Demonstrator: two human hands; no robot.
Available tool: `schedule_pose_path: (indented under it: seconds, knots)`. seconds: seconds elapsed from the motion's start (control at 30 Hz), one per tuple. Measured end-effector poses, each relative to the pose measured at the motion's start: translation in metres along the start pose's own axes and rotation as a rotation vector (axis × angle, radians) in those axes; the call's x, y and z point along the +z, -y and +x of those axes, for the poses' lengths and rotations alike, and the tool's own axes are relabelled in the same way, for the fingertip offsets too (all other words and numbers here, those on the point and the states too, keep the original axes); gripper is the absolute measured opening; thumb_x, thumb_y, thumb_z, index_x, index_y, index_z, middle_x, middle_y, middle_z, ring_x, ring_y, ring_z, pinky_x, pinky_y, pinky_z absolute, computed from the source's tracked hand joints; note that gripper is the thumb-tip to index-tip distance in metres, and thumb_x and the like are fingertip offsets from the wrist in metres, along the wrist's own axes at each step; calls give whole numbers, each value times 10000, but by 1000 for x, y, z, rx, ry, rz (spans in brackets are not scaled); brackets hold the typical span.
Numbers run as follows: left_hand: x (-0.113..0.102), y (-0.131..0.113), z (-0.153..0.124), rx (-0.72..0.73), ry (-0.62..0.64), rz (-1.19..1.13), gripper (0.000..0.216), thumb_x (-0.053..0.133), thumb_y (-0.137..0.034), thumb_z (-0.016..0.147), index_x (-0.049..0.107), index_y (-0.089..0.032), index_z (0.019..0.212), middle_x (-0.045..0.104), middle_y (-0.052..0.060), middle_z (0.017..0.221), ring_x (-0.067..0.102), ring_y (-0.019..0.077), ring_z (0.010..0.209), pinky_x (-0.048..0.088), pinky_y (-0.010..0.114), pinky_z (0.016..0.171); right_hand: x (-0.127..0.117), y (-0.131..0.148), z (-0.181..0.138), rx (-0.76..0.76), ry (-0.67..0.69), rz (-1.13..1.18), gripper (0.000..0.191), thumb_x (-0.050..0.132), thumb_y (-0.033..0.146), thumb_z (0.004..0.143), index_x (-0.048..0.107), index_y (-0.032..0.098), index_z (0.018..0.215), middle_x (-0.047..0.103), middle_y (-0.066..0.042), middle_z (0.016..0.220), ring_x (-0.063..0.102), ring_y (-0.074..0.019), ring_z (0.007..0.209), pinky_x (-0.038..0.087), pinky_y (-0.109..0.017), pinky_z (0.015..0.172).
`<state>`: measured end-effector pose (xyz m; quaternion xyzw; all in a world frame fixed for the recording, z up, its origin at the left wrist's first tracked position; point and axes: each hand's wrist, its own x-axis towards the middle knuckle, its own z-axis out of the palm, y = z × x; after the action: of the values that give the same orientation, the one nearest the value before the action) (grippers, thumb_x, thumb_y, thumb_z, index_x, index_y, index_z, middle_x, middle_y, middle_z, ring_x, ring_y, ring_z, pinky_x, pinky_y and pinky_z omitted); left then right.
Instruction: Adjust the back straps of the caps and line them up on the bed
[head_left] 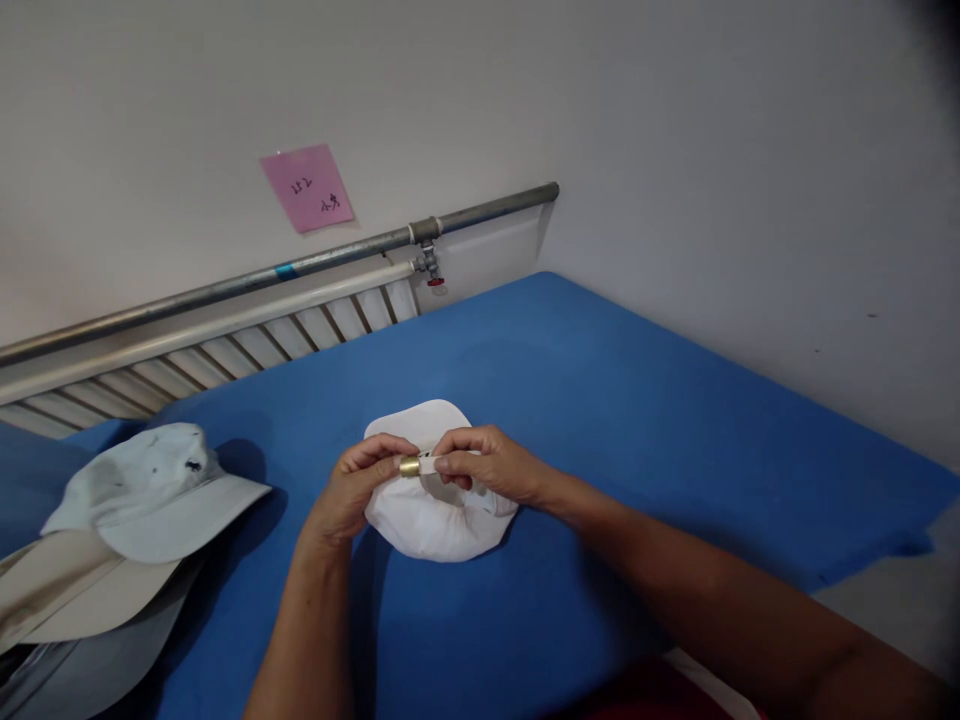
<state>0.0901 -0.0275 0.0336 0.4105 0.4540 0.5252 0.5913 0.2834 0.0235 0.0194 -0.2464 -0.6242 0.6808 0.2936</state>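
Observation:
A white cap lies on the blue table cover in front of me. My left hand pinches a small brass buckle at the back of the cap. My right hand pinches the white strap that runs out of that buckle. Both hands hover over the cap, fingers closed, thumbs and forefingers almost meeting at the buckle.
A stack of pale caps lies at the left edge of the cover. Behind runs a metal pipe with a small red valve over a slatted radiator. A pink note sticks on the wall.

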Motion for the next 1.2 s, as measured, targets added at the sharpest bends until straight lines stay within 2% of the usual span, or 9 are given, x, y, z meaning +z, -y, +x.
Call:
schedule_pose_path:
  seconds: [0.23,0.33,0.47,0.63,0.73,1.2]
  knots:
    - [-1,1,0,-37,-9,11,164,822,-239,605,745,-181,737,706,5,663,615,85,544,457,156,518,3,2,0,-28,-33,25,137,604,275,769,629,150,718,544,30,624,446,-66,537,344,-216,534]
    - [0,3,1,-16,-22,24,166,821,-240,601,740,-178,732,699,0,662,607,82,550,456,158,527,4,5,-1,7,-19,45,122,602,255,758,628,145,714,539,34,606,447,-65,526,343,-215,527]
    - [2,2,2,32,-54,41,163,813,-238,610,727,-184,739,683,-16,665,591,71,557,440,149,528,5,7,-1,25,-92,71,128,607,252,752,616,141,688,562,28,612,444,-57,512,333,-211,513]
    - [4,1,2,60,-65,27,169,812,-245,602,702,-182,713,657,-25,636,561,69,532,417,160,511,5,4,0,55,-50,102,132,614,265,739,618,142,690,570,27,601,452,-57,501,315,-206,486]
    - [5,1,2,69,-63,33,185,811,-250,596,693,-168,714,651,-15,641,560,80,545,417,174,522,6,5,1,31,-72,145,139,623,275,739,624,141,703,576,26,608,457,-56,505,339,-210,510]
    - [8,1,1,39,-58,-4,218,819,-238,564,659,-160,690,645,-13,622,549,85,513,402,181,495,8,9,-1,32,-66,89,126,607,240,748,614,141,670,556,33,590,436,-53,492,329,-211,502]
